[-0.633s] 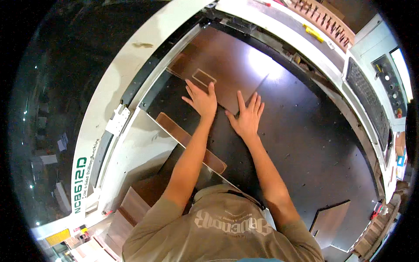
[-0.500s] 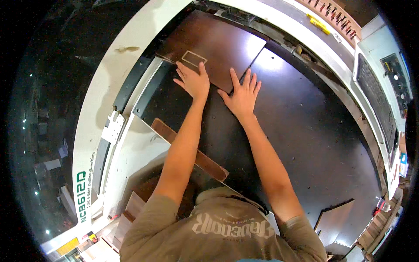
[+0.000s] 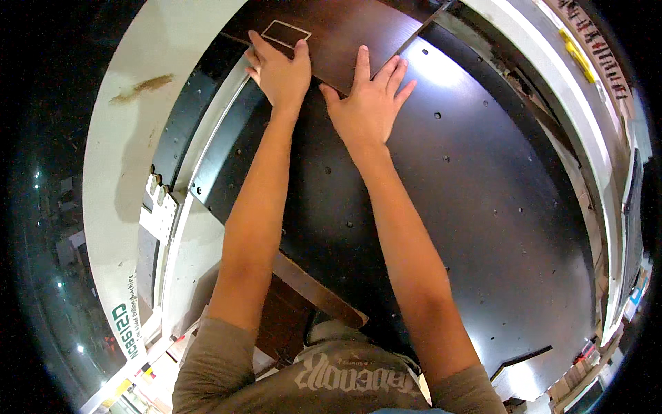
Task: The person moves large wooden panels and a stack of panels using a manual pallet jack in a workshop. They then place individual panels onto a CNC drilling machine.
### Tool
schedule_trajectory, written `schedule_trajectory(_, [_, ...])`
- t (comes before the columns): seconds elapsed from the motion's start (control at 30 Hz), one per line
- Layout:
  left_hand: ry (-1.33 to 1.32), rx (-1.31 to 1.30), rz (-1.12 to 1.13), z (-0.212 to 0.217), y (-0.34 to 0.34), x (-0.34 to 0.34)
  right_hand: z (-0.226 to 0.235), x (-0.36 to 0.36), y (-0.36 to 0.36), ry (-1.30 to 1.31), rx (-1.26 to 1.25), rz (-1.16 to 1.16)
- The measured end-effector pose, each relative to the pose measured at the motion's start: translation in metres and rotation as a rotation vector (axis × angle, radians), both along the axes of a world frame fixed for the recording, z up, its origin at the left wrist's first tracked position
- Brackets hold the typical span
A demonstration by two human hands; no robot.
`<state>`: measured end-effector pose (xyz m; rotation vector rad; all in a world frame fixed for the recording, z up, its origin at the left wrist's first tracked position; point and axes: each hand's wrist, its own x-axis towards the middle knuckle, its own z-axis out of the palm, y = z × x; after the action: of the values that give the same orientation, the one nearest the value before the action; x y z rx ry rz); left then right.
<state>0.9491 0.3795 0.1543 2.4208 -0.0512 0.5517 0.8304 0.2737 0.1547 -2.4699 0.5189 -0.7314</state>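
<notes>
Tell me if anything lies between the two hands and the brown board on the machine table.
Nothing visible does. The left hand and the right hand both lie flat on the near edge of the brown board, which rests on the dark machine table.

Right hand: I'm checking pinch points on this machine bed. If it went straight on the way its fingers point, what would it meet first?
The right hand lies flat at the edge of the dark brown panel; going straight on it would slide over that panel, probably toward the metal rail.
</notes>
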Motion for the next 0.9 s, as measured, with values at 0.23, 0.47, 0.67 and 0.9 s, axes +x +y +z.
schedule_trajectory(0.23, [-0.023, -0.11, 0.084, -0.004, -0.006, -0.008, 0.006, -0.003, 0.003, 0.014, 0.038, -0.081])
schedule_trajectory(0.47, [-0.104, -0.157, -0.065, -0.01, 0.012, 0.0, 0.013, -0.008, 0.008, 0.026, 0.068, -0.122])
schedule_trajectory(0.67, [-0.097, 0.025, 0.058, -0.007, 0.002, -0.013, 0.009, -0.005, 0.016, 0.005, 0.043, -0.09])
schedule_trajectory(0.9, [-0.13, -0.034, 0.009, 0.0, -0.005, -0.041, -0.001, 0.0, 0.016, 0.093, -0.044, -0.274])
